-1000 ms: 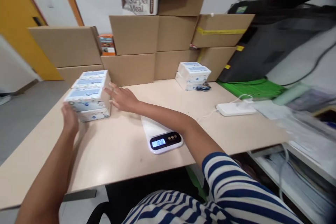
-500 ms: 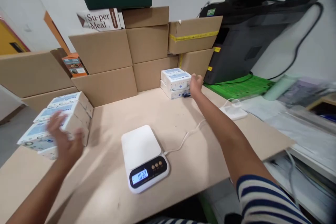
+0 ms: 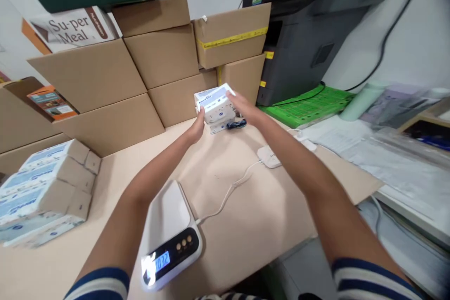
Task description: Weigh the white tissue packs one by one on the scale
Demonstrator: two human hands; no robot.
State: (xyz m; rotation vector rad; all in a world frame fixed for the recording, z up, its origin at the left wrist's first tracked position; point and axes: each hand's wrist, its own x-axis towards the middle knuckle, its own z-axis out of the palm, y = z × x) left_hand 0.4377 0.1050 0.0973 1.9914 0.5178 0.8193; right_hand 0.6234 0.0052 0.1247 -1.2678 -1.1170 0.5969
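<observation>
Between my two hands is a white and blue tissue pack [image 3: 218, 105], slightly tilted over the small stack at the back of the table. My left hand [image 3: 197, 127] presses its left side, thumb up. On its right end lie the fingers of my right hand [image 3: 243, 107]. Beneath it, a lower tissue pack [image 3: 218, 126] rests on the table, with a dark blue crumpled item [image 3: 236, 124] beside it. Nearer to me a white kitchen scale [image 3: 168, 215] has a lit display, partly behind my left forearm. A larger stack of tissue packs [image 3: 45, 187] stands at the left.
Cardboard boxes [image 3: 105, 112] form a wall along the back. A dark printer [image 3: 302, 51] and a green plastic tray [image 3: 309, 108] are at the right. A white cable [image 3: 225, 197] runs from the scale to a white power strip [image 3: 269, 155].
My left hand has moved from the left stack to the back stack. Both hands now hold the top tissue pack, which has tilted. The view has turned to the right.
</observation>
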